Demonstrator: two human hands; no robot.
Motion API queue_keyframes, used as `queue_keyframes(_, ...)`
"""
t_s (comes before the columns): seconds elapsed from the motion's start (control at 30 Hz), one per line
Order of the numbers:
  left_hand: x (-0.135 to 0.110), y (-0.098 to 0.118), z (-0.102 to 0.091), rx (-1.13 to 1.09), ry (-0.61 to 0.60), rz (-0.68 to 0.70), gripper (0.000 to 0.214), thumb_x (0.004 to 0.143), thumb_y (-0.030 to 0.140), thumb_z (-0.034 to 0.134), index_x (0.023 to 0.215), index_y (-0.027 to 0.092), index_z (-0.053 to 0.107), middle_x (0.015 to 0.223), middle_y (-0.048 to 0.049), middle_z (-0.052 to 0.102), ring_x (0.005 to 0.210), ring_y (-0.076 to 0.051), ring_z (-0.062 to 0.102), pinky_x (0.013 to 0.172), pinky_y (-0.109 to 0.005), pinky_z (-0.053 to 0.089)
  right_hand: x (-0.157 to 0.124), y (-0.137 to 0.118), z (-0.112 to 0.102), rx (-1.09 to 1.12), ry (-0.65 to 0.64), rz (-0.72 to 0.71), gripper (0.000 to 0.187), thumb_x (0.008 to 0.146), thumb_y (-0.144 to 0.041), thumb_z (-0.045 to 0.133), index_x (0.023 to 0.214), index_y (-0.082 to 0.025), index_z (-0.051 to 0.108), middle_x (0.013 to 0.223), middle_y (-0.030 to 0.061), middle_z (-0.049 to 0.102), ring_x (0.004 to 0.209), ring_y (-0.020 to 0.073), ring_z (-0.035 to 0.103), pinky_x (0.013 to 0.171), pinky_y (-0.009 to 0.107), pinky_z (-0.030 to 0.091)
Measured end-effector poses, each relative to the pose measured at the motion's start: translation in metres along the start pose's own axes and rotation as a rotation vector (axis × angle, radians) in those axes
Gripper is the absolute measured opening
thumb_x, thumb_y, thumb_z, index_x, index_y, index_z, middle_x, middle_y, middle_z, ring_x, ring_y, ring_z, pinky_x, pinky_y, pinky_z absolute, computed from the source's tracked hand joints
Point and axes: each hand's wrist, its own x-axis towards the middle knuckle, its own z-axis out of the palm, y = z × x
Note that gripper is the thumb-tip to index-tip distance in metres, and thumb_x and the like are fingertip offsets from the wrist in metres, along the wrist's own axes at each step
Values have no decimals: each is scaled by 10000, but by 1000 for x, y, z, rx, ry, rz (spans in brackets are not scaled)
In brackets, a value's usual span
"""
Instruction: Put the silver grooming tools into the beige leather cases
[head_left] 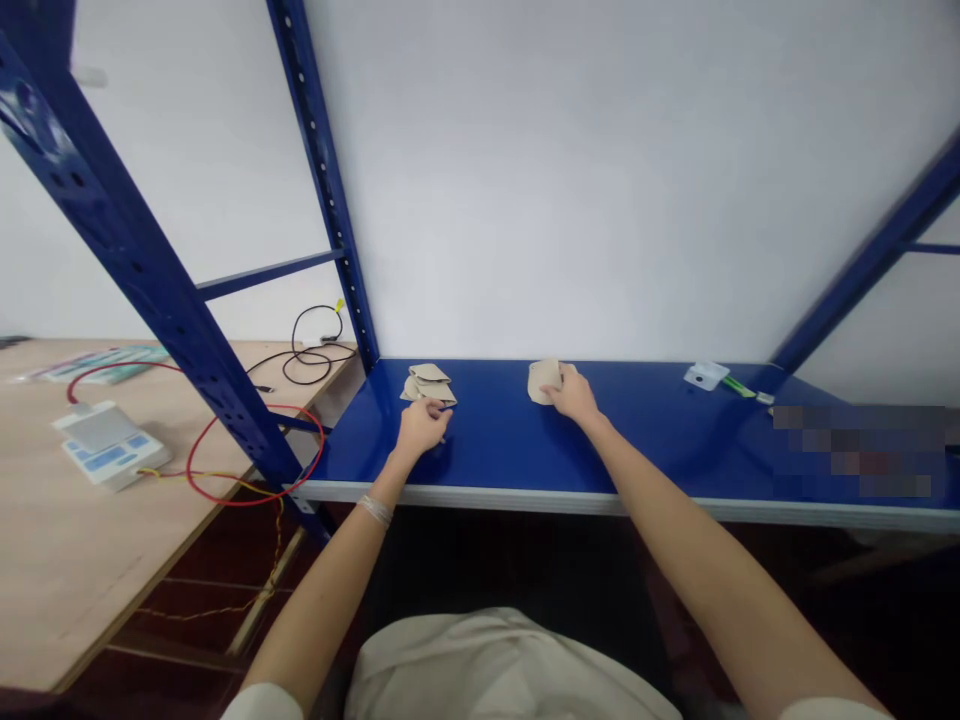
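nearest the camera, both bare forearms reached out from a pale garment and over the grey front edge of the blue shelf (525, 455). the left arm, with a silver bracelet (375, 510) at the wrist, ran up and inward; the right arm lay longer and straighter, angled toward the middle of the board.

the left hand (420, 425) sat knuckles-up on the shelf with its fingers curled in and the tips drawn together, just short of the small pile of beige pieces (429, 384); whether it pinched anything could not be told (a thin dark sliver showed at the fingertips, too small to name). the right hand (574, 394) was folded over the right edge of the single beige piece (541, 380), which lay flat farther along the shelf, well apart from the pile.

the pieces looked thin, light and limp, likely to bend rather than lift flat, so a pinch at a free corner or edge seemed the best hold.

farther back at the right lay a small white device (705, 375). off to the left, a wooden table (60, 580) carried a white scale (109, 445) and a red cable (225, 480).
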Motion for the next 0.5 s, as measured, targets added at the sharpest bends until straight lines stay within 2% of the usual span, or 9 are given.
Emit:
queue_keyframes(0.07, 13, 0, -8, 155, 172, -3, 215, 785, 308, 658, 937, 157, 635, 824, -101, 721, 855, -239, 691, 813, -332, 499, 2, -4, 7, -25, 13, -13, 615, 826, -283, 624, 1395, -125, 453, 1243, 186, 619, 1160, 320, 562, 995, 410, 403)
queue_keyframes(0.13, 26, 0, -14, 230, 247, -62, 293, 799, 357, 635, 1006, 151, 613, 905, -134, 724, 965, -277, 677, 861, -346, 470, 3, -8, 14, 11, 19, 4, 613, 832, -257, 607, 1407, -122, 441, 1268, 181, 609, 1169, 311, 562, 1006, 401, 399)
queue_keyframes(0.3, 53, -7, -16, 330, 213, -262, 584, 729, 539, 668, 1100, 95, 585, 1140, -273, 641, 1112, -375, 614, 844, -381, 464, -6, -12, 22, 92, -1, -30, 615, 824, -289, 623, 1382, -88, 464, 1296, 167, 601, 1177, 282, 568, 1029, 353, 394)
queue_keyframes(0.4, 64, -13, -15, 362, 174, -326, 670, 642, 534, 743, 1126, 99, 583, 1193, -283, 617, 1129, -386, 603, 840, -390, 468, -13, -14, 20, 14, -1, -51, 587, 849, -355, 591, 1361, -84, 494, 1259, 179, 617, 1182, 299, 557, 1036, 370, 378)
queue_keyframes(0.5, 69, -19, -17, 317, 166, -351, 642, 590, 452, 804, 1097, 111, 606, 1175, -259, 640, 1096, -365, 623, 828, -377, 471, -16, -16, 20, -52, -39, -46, 576, 867, -440, 554, 1322, -87, 543, 1225, 208, 610, 1167, 321, 551, 1008, 391, 389)
